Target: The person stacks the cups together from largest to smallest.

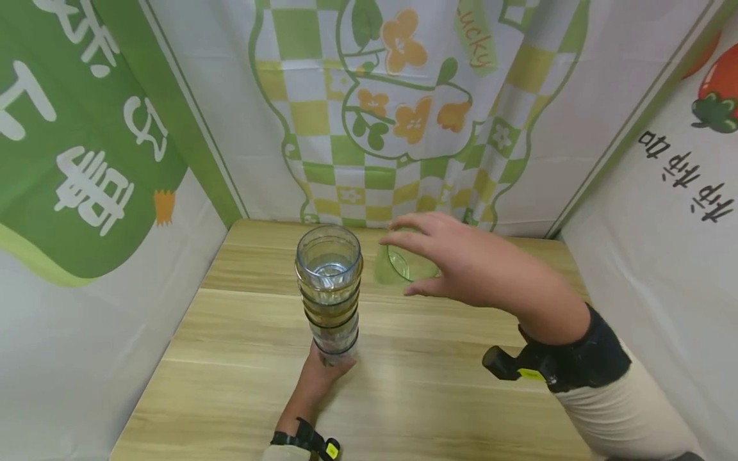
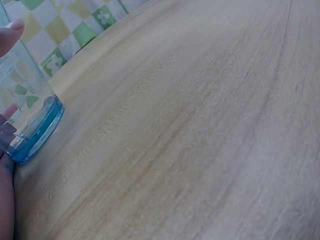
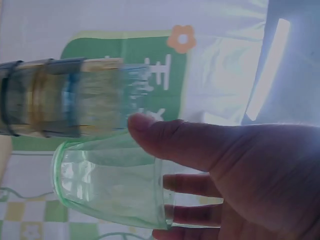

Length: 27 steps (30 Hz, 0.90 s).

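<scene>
In the head view, my left hand [image 1: 323,374] grips the bottom of a tall stack of nested clear cups [image 1: 330,301]. The stack's rims are tinted bluish, amber and dark. At its foot, the lowest cup [image 2: 37,120] shows a thick blue base close to the tabletop, with a thumb against its wall. A separate light green cup [image 3: 110,185] stands upright to the right of the stack, partly hidden behind my right hand [image 1: 455,259] in the head view. That hand's fingers and thumb are spread about the green cup's rim; the thumb appears apart from it.
Beneath everything is a light wood-grain table [image 1: 248,384]. Printed cloth curtains [image 1: 392,186] rise along its back and both sides. Behind the stack and green cup, the back curtain hangs close to the table's edge.
</scene>
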### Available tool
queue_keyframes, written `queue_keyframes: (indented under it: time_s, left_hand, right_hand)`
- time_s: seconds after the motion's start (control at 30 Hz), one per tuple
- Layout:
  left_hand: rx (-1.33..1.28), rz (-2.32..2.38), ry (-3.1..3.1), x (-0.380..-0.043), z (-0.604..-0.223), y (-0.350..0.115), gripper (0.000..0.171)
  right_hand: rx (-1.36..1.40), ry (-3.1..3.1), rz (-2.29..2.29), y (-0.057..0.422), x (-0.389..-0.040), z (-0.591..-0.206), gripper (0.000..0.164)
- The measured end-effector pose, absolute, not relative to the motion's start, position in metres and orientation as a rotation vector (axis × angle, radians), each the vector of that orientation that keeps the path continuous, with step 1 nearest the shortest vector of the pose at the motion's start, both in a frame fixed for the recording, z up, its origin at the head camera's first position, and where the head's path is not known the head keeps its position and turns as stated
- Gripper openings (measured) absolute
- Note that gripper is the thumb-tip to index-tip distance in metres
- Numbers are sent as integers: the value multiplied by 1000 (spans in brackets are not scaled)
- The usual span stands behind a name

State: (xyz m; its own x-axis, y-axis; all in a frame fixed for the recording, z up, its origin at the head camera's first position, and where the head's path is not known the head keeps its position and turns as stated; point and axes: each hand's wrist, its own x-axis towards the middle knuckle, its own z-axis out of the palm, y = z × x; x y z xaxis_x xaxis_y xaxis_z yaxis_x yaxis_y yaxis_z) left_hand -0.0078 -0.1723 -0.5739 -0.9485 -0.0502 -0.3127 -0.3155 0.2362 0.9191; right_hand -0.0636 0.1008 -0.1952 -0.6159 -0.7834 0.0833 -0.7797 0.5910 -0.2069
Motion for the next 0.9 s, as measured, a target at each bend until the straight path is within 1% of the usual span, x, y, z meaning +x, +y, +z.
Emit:
queue_keyframes:
  time_s: [0.2,0.33,0.4,0.6,0.9]
  left_hand:
    - [-325,1770,2317,-9,-573,-173,106]
    - [-328,1771,2319,-10,-571,-173,105]
    - [-328,1774,2318,-10,-571,-173,105]
    - [-320,1786,2320,-9,-572,-173,106]
    - [-307,1782,2319,-7,-576,-174,108]
  right_hand:
    - [-1581,2927,-478,100,-62,-169,69]
    - [-1759,2985,-598,91,-63,-159,68]
    - [-1807,2981,-646,85,-63,-156,68]
    - [-1815,2895,-655,64,-64,-157,67]
    - [-1788,2756,-588,40,-71,-174,62]
